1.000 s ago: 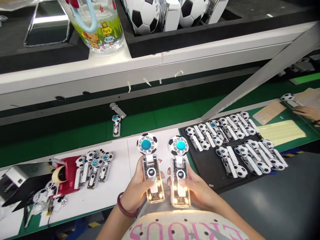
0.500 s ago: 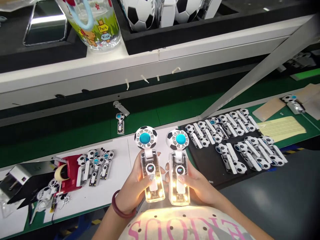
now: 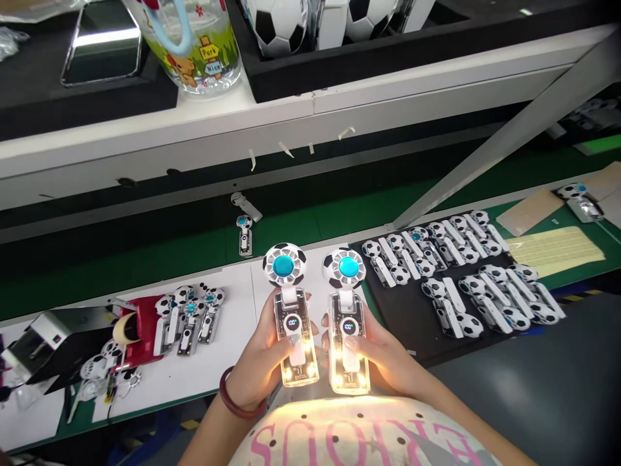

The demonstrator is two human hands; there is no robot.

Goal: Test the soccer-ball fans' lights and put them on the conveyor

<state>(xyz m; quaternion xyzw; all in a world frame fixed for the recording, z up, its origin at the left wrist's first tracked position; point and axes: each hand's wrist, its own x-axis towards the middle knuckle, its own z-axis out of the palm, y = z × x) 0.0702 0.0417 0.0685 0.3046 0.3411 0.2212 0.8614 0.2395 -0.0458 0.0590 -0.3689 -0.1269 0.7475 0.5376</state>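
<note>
- The left hand (image 3: 264, 362) was clenched around one lit fan (image 3: 291, 310) and the right hand (image 3: 383, 359) around another fan (image 3: 347, 317), both upright over the counter (image 3: 228, 336) edge.
- They looked light, rigid, smooth plastic (likely slippery), best taken by the clear handle, not the football-patterned head.

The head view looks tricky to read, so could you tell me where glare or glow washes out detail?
Head view: the lit bases of the two fans, left fan and right fan, bloom warm yellow, washing out both hands' fingers and the shirt; the metal tray on the shelf carries a white glare; straight shelf edges bow slightly near the frame borders.
</note>
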